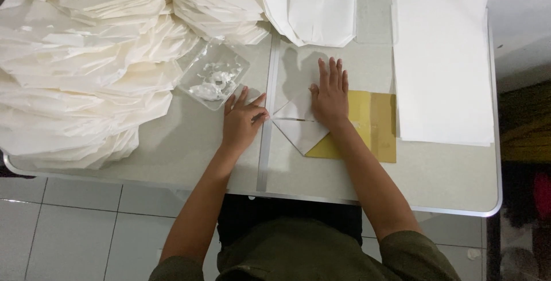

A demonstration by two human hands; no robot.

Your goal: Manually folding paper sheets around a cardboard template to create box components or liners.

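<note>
White paper [298, 121] half-folded: right hand [330, 98] spread flat pressing flap; left hand [241, 121] fingertips pinning edge. Folded pile [80, 68] beyond left hand large; flat stack [442, 66] beside right hand awaits.

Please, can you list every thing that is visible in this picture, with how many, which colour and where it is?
folded paper piece: one, white, table centre, under both hands
yellow sheet: one, golden yellow, beneath the folded piece, right of centre
flat paper stack: one, white, right side of table
heap of folded papers: many, white, left side and top
folded papers at top: a few, white, top centre
plastic dish: one, clear, with white paste, left of centre
table: one, pale grey, metal rim
floor tiles: white, lower left
left hand: flat, at the paper's left edge
right hand: flat, pressing the paper
</note>
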